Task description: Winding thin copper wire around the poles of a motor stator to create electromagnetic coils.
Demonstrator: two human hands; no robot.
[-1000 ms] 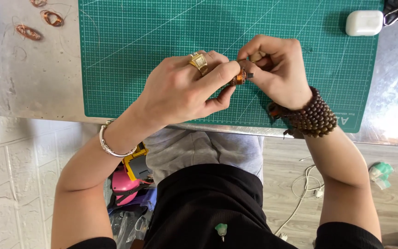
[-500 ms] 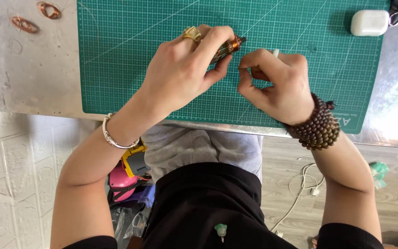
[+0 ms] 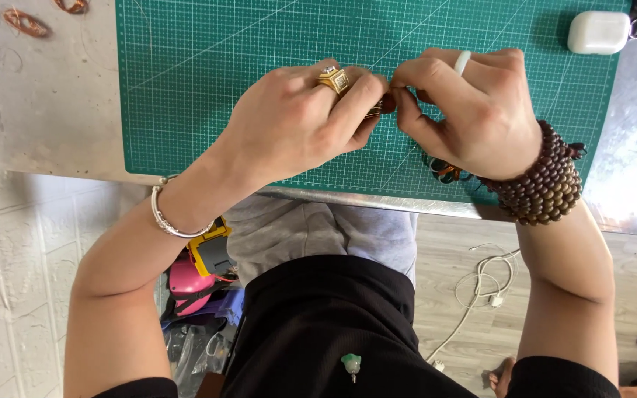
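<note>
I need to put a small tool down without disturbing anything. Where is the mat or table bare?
The green cutting mat is bare left of the left hand and above both hands, up to the white case. The grey table is bare below the copper wire coils. It is crowded around the right hand.

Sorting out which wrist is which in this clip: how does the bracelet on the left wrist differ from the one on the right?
The silver bangle on the left wrist is one thin, smooth metal band; the brown bead bracelet on the right wrist is a thick bunch of round dark beads in several rows. The bangle hangs off the table edge; the bead bracelet lies over the green cutting mat. Both sit just behind the hands.
</note>
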